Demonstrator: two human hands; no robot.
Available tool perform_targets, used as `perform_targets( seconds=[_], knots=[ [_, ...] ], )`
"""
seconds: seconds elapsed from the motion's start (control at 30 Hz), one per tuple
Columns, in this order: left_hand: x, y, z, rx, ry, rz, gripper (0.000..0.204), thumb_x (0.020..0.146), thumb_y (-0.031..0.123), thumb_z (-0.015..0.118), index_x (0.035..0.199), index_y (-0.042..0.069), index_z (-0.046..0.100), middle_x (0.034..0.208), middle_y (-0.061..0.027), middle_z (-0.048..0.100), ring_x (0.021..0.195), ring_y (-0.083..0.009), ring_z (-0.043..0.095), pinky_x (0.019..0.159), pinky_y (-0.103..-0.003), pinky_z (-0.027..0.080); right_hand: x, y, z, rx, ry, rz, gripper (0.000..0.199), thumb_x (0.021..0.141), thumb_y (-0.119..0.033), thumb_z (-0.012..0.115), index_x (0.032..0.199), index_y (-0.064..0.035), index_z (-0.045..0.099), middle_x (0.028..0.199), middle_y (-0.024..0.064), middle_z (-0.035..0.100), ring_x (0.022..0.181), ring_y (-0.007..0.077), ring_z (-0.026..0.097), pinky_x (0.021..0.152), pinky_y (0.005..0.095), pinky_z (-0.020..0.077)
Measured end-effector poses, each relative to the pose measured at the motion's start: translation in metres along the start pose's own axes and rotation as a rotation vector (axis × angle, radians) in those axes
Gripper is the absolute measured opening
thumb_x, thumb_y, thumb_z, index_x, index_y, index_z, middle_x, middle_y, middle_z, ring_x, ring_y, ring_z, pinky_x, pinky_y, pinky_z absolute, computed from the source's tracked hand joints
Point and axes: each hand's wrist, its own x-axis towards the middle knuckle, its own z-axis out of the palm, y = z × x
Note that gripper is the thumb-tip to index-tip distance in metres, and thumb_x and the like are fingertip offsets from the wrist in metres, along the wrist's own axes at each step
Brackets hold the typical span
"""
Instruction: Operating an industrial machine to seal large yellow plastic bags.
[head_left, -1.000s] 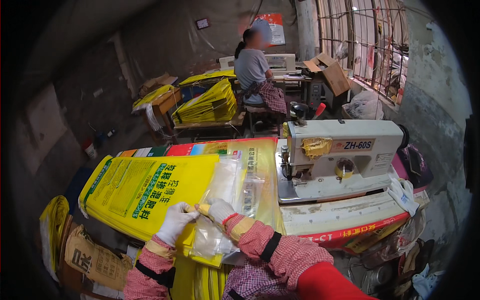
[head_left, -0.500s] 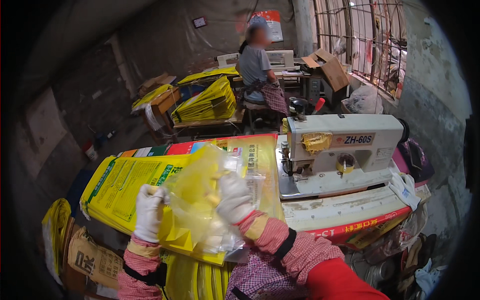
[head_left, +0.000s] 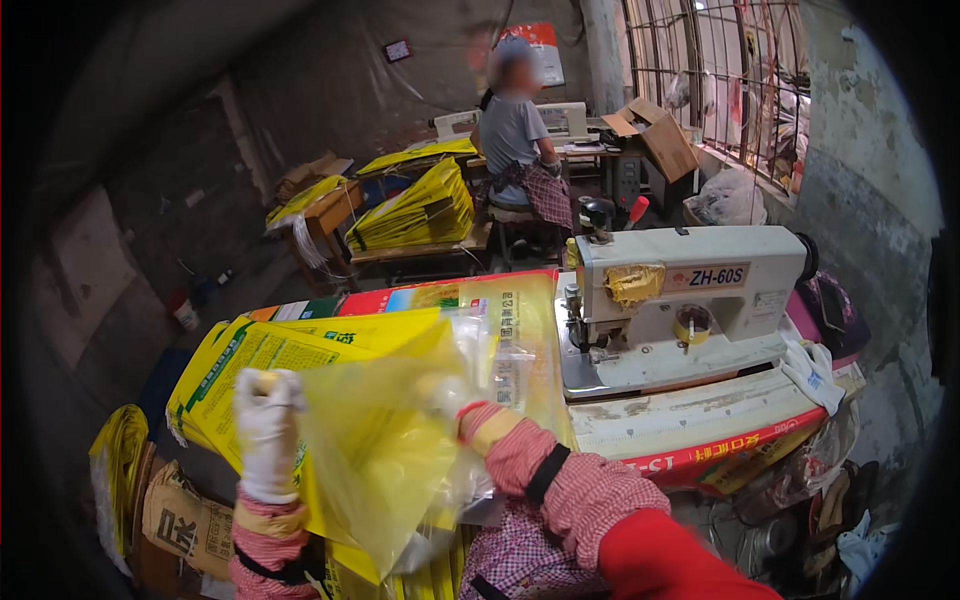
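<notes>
My left hand [head_left: 266, 430], in a white glove, is raised and closed on the left edge of a clear yellow-tinted plastic bag [head_left: 375, 450]. My right hand [head_left: 448, 395] sits partly behind the film and grips the bag's right edge, so the bag hangs spread between both hands. Under it lies a stack of yellow woven sacks [head_left: 262, 360] with green print on the work table. A white sewing machine [head_left: 680, 300] stands just right of my right hand.
A seated person [head_left: 520, 140] works at another table at the back, beside piles of yellow sacks [head_left: 415, 205]. A cardboard box [head_left: 655, 135] sits by the barred window. More sacks and a brown bag [head_left: 185, 520] lie at lower left; clutter fills the lower right floor.
Both hands have lifted the plastic bag off the sack stack and pulled apart, the left hand moving left and up, spreading the bag open in front of me.
</notes>
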Motion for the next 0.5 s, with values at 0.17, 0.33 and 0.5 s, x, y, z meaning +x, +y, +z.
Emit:
perform_targets(
  seconds=[0.17, 0.33, 0.5],
  knots=[
    [-0.009, 0.029, -0.019, 0.034, -0.037, 0.111, 0.012, 0.087, 0.000, 0.050, 0.081, 0.007, 0.043, 0.074, -0.0059, 0.056, 0.063, -0.0093, 0.049, 0.060, -0.023, 0.042, 0.022, 0.045, -0.066, 0.514, 0.306, 0.010, 0.030, 0.093, -0.029, 0.044, 0.111, -0.0070, 0.054, 0.091, 0.0145, 0.061, 0.084, 0.0281, 0.057, 0.075, 0.0417, 0.0474],
    [-0.075, -0.004, 0.052, 0.565, -0.990, 0.190, 0.003, 0.077, 0.006, 0.058, 0.078, 0.003, 0.060, 0.074, -0.0085, 0.059, 0.069, -0.0207, 0.059, 0.062, -0.032, 0.047, 0.065, 0.043, -0.106, -0.550, 0.609, -0.251, 0.055, 0.094, -0.048, 0.035, 0.128, -0.0059, 0.044, 0.116, 0.0125, 0.058, 0.107, 0.0287, 0.053, 0.092, 0.0352, 0.0402],
    [-0.101, -0.020, 0.017, 0.387, -1.510, -0.131, 0.010, 0.080, 0.013, 0.058, 0.083, 0.005, 0.054, 0.074, -0.0133, 0.054, 0.068, -0.0307, 0.055, 0.063, -0.036, 0.045, 0.046, 0.024, 0.006, 0.039, 0.542, -0.326, 0.052, 0.095, -0.045, 0.033, 0.126, -0.0062, 0.046, 0.111, 0.0113, 0.061, 0.103, 0.0248, 0.055, 0.086, 0.0315, 0.0431]
  ],
)
